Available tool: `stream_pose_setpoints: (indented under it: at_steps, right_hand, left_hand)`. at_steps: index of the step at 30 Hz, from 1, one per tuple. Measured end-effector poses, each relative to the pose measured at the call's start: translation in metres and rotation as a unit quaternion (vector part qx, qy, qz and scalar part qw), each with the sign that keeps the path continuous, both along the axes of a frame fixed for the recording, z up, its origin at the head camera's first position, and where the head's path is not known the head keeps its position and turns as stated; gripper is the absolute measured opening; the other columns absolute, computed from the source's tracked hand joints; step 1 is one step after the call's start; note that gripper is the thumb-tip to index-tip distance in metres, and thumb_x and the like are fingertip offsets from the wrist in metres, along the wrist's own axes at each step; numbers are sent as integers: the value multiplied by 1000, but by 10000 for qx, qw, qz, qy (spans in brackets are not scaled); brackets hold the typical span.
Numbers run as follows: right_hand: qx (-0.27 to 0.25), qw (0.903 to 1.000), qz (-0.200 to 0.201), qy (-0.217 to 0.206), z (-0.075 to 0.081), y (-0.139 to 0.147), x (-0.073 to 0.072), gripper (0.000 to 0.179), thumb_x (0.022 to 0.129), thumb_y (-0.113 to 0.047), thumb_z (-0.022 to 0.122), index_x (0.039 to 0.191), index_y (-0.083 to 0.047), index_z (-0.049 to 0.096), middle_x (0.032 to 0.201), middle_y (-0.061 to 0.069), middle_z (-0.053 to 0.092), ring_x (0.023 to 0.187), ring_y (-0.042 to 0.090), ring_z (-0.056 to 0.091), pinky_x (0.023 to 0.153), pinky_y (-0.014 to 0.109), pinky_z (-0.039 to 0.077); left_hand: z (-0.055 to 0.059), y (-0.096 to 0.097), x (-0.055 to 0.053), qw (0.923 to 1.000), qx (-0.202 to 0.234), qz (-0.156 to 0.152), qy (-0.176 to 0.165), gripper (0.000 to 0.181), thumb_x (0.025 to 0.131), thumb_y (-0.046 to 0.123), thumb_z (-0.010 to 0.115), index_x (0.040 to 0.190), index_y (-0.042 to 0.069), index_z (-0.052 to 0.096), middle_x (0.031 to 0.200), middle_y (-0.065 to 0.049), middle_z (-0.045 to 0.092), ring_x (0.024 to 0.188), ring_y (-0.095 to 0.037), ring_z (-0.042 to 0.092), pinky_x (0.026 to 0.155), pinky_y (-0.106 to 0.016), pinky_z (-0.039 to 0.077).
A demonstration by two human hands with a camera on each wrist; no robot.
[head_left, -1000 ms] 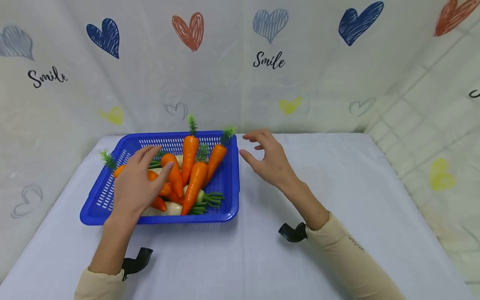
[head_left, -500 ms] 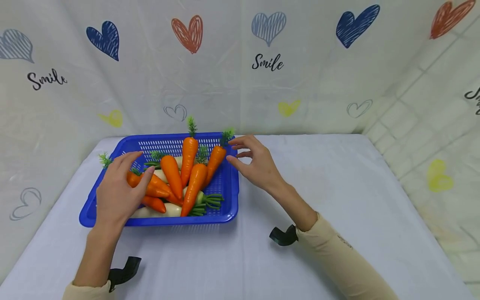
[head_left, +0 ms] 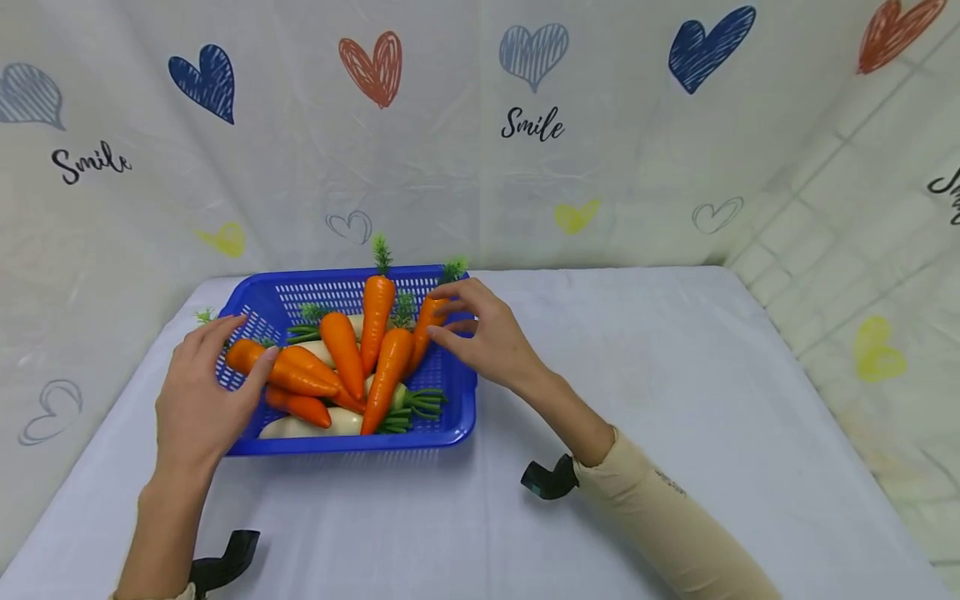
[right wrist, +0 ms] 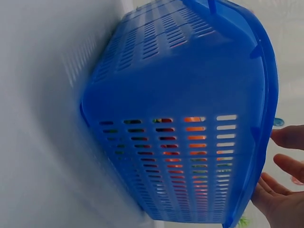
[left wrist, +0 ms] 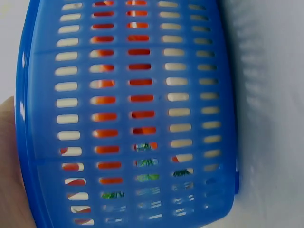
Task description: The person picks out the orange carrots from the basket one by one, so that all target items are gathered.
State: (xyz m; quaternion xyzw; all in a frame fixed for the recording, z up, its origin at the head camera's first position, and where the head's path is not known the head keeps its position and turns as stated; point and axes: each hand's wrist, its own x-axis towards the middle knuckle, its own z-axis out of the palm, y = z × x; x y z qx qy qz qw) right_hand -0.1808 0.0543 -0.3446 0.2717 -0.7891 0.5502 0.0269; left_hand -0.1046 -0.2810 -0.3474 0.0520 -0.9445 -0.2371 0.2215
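A blue plastic basket (head_left: pixel 352 444) on the table holds several orange carrots (head_left: pixel 392 367) with green tops, lying over white radishes (head_left: pixel 347 422). My left hand (head_left: pixel 197 404) is over the basket's left end, thumb and fingers spread apart beside a carrot (head_left: pixel 242 354) lying sideways. At the right end, my right hand (head_left: pixel 491 337) reaches over the rim; its bent fingers and thumb, a gap between them, overlap the rightmost carrot (head_left: pixel 422 335). The left wrist view shows the basket's slotted side (left wrist: pixel 121 107) with the hand's edge (left wrist: pixel 10 175) at the rim. Fingers (right wrist: pixel 287 164) appear beyond the rim in the right wrist view.
A white cloth (head_left: pixel 637 375) covers the table. Behind it hangs a pale curtain (head_left: pixel 450 167) printed with hearts and "Smile". Black camera mounts (head_left: pixel 551 477) are worn at both wrists, low over the cloth.
My left hand has moved left and toward me, from over the carrots to the basket's left end. My right hand has come leftward from outside the basket to over the rightmost carrot.
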Motion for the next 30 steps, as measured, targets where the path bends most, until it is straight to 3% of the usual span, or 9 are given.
stream_pose_setpoints:
  at_steps: [7,14,21,30]
  right_hand:
    - [128,9995,110,-252,0,-6,5,43,95,-11,76,135,-8,61,131,11,56,116,31,72,90,33,62]
    - [233,9984,255,-445,3,-11,7,47,94,-13,77,137,-11,59,132,10,53,115,29,73,86,30,63]
    - [530,9950,422,-737,5,-19,9,53,95,-15,77,142,-10,54,134,17,52,118,31,71,87,30,63]
    - [1106,9884,561,-879,10,-29,8,63,92,-16,80,147,-9,49,149,17,46,117,28,71,92,31,61]
  left_hand:
    - [-3,-7,4,9991,-116,54,-396,75,98,52,63,158,11,45,161,-25,41,148,-50,37,111,-77,35]
    - [-5,-15,8,9976,-139,83,-676,82,97,56,63,161,12,38,165,-26,34,150,-51,32,108,-81,33]
    - [-8,-24,13,9939,-298,6,-1064,91,96,60,63,164,9,30,167,-28,26,150,-53,28,105,-82,33]
    - [-10,-32,15,9904,-266,-105,-1355,99,94,60,65,166,7,22,169,-30,18,148,-56,28,101,-84,34]
